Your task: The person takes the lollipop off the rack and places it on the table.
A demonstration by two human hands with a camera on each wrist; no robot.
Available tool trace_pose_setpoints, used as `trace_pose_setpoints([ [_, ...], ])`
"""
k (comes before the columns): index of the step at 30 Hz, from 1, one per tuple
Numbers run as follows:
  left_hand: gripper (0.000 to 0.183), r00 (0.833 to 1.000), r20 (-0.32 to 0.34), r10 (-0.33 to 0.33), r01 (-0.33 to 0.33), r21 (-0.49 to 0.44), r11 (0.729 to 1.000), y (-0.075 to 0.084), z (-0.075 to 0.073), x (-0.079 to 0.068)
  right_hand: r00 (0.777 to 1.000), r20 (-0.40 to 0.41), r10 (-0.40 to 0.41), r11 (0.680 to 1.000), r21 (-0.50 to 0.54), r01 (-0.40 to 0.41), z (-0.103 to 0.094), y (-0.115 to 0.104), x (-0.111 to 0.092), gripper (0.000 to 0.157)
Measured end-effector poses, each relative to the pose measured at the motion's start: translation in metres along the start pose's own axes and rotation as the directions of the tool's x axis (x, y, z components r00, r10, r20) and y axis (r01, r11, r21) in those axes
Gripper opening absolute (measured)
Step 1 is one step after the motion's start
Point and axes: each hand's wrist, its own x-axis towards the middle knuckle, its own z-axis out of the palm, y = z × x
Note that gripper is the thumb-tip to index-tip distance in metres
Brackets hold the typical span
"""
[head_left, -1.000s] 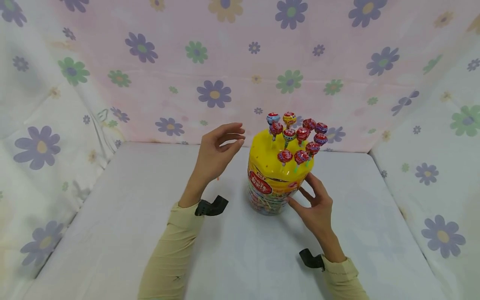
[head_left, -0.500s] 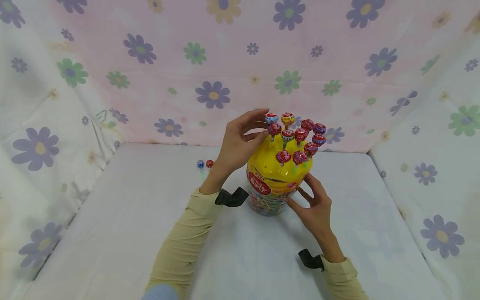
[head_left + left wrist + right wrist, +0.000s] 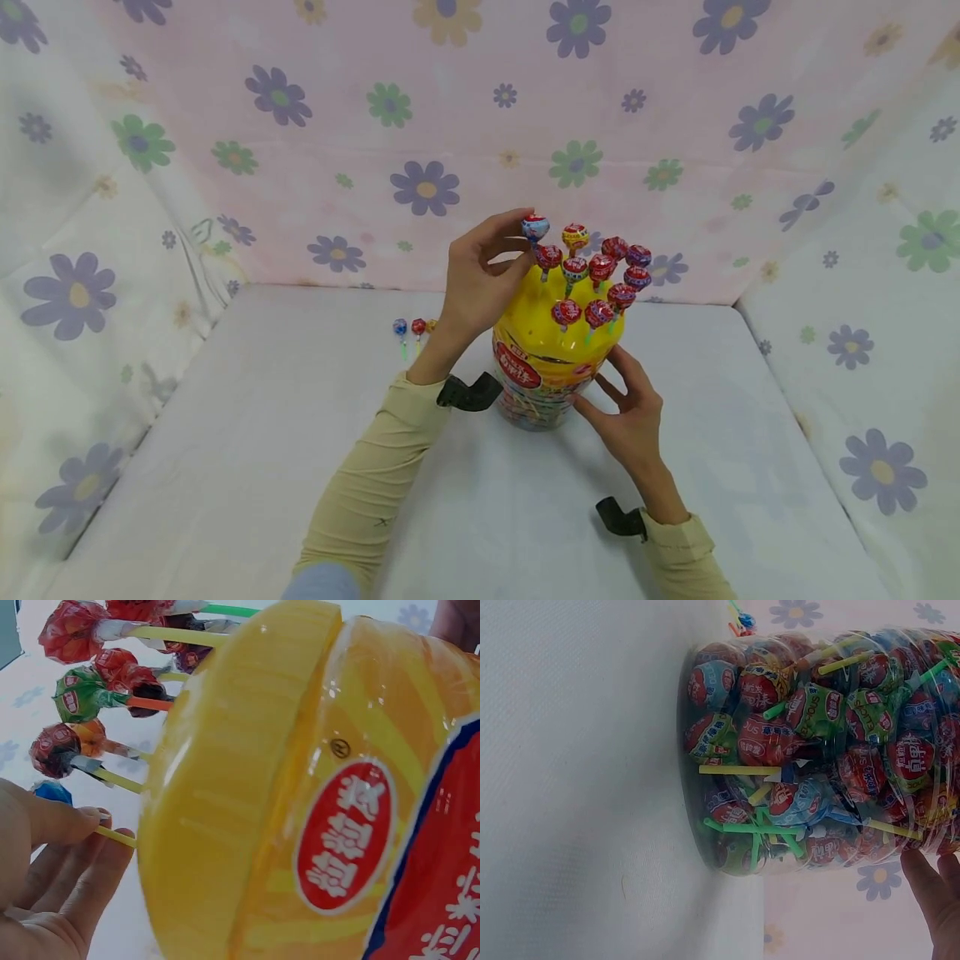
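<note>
A clear candy jar (image 3: 534,398) full of wrapped lollipops stands upright, right of the table's middle. Its yellow lid (image 3: 525,312) bears several lollipops stuck in by their sticks, heads up, mostly red. At the lid's far left edge, my left hand (image 3: 480,279) pinches a blue lollipop (image 3: 536,227) by its stick. From the left wrist view, the yellow stick (image 3: 116,837) runs from the fingers to the lid's surface. My right hand (image 3: 630,417) holds the jar's right side, thumb at the front and fingers farther back. Only a few of its fingertips (image 3: 924,881) show in the right wrist view.
Several loose lollipops lie on the white-covered table (image 3: 247,417) behind the left forearm, among them a blue one (image 3: 401,327) and a red one (image 3: 418,327). Flower-printed cloth (image 3: 465,125) hangs at the back and both sides.
My left hand has moved right to the lid and taken hold of the blue lollipop, whose head has shifted slightly up and left. The right hand and the jar stay in place.
</note>
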Motion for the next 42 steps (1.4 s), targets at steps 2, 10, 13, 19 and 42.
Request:
trace_pose_setpoints([
  [2,0.04,0.999,-0.028,0.019,-0.019,-0.004,1.0,0.002,0.0,0.001,1.0,-0.002,-0.003,1.0,-0.001,0.003,0.0,0.0,0.001,0.087],
  [10,0.042,0.997,-0.073,0.017,-0.016,0.013,1.0,0.006,-0.008,-0.007,1.0,-0.001,-0.005,1.0,-0.005,0.005,-0.001,0.002,0.0,0.087],
  [13,0.044,0.997,-0.074,-0.02,0.02,-0.007,1.0,0.006,-0.012,-0.012,1.0,0.0,0.0,1.0,-0.007,0.0,0.0,0.002,0.0,0.087],
  [19,0.045,0.993,-0.088,-0.076,0.074,-0.025,0.997,0.0,-0.021,-0.024,1.0,0.001,0.004,1.0,-0.009,-0.004,0.0,0.002,0.0,0.086],
  [42,0.047,0.969,-0.16,-0.189,0.193,0.009,0.981,-0.026,-0.062,-0.064,1.0,-0.01,0.004,1.0,-0.027,-0.005,0.002,0.0,-0.001,0.085],
])
